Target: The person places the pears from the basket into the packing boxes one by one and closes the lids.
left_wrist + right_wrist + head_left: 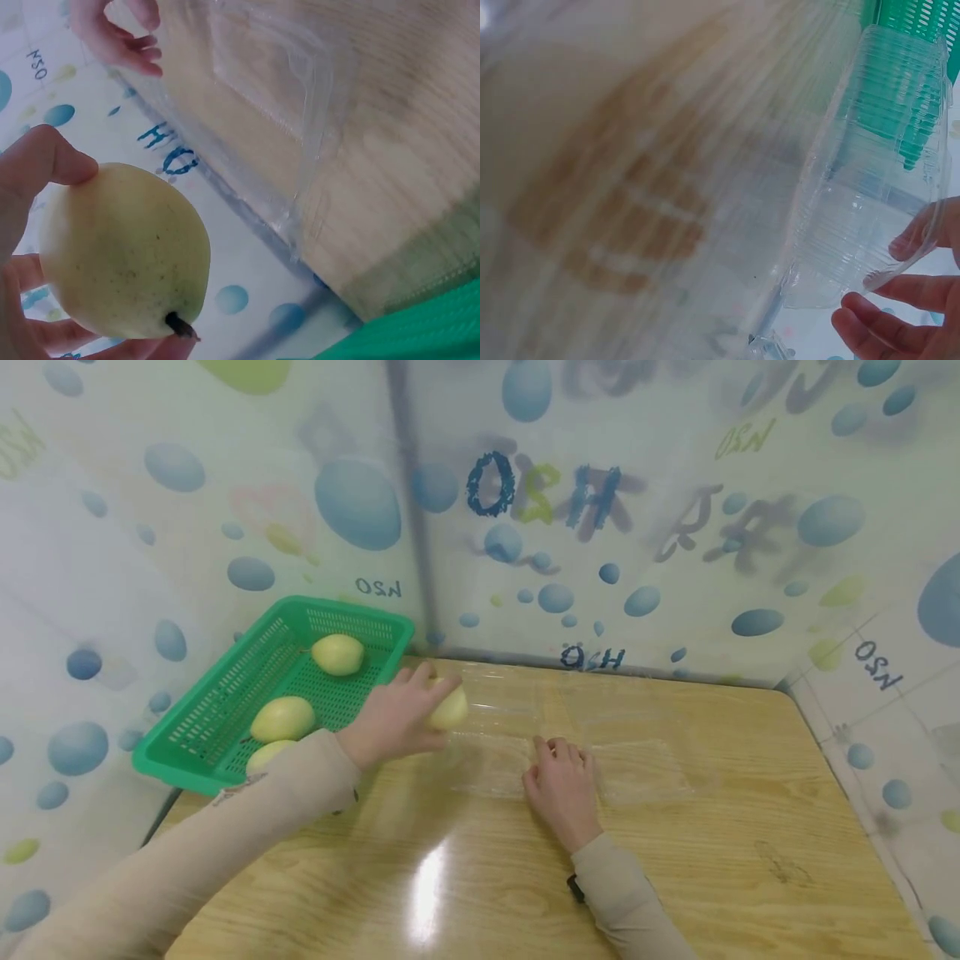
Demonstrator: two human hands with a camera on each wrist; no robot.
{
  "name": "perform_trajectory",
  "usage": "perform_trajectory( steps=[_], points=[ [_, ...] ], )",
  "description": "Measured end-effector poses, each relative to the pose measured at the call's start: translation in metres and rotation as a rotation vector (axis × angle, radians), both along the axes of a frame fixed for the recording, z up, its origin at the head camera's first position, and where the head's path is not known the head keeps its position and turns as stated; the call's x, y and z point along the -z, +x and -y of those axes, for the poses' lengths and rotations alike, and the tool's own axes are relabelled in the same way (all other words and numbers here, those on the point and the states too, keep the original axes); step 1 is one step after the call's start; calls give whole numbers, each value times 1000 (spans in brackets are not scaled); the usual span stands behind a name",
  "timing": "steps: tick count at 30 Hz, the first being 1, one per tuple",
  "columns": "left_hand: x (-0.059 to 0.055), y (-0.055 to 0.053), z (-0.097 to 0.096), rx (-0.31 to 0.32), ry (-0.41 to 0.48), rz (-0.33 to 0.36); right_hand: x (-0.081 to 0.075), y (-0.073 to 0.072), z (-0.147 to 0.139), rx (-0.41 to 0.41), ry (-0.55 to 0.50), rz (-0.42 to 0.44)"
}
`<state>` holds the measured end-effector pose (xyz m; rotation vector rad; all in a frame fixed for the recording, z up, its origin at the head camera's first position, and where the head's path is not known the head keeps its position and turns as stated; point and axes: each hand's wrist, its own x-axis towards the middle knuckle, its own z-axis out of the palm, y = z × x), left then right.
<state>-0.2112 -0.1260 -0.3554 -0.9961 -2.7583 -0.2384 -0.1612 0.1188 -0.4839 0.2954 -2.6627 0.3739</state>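
My left hand [397, 714] grips a pale yellow-green pear [450, 706] above the left part of a clear plastic clamshell box [487, 768]. In the left wrist view, my thumb and fingers curl round the pear [127, 247], whose dark stem points down and to the right. The box lies spread on the table, its two halves side by side. With thumb and fingertips, my right hand [907, 277] pinches the thin rim of the clear box [862, 180]. That hand sits between the two halves in the head view.
A green plastic basket [180, 727] stands at the table's left side, holding a pear [337, 655] at the back and another pear [283, 720] nearer. My left sleeve partly covers a further pear [266, 756]. A patterned wall [675, 560] borders the wooden table [480, 868].
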Motion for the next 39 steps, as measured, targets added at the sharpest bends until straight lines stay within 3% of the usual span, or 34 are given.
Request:
perform_trajectory(
  steps=[8,14,22,29,33,39],
  points=[
    [19,-5,-13,-91,-2,173,0,-1,1,9,-11,-5],
    [35,-4,-29,-133,-63,238,0,0,1,7,-13,-23],
    [61,-11,-56,-145,-234,166,-1,0,1,13,-2,-21],
    [83,-18,-71,-219,-438,159,0,-1,0,17,5,-21],
    [84,-16,-76,-242,-486,144,0,-1,0,19,9,-19],
    [77,-10,-79,-248,-577,71,0,-1,0,15,0,-26]
  ],
)
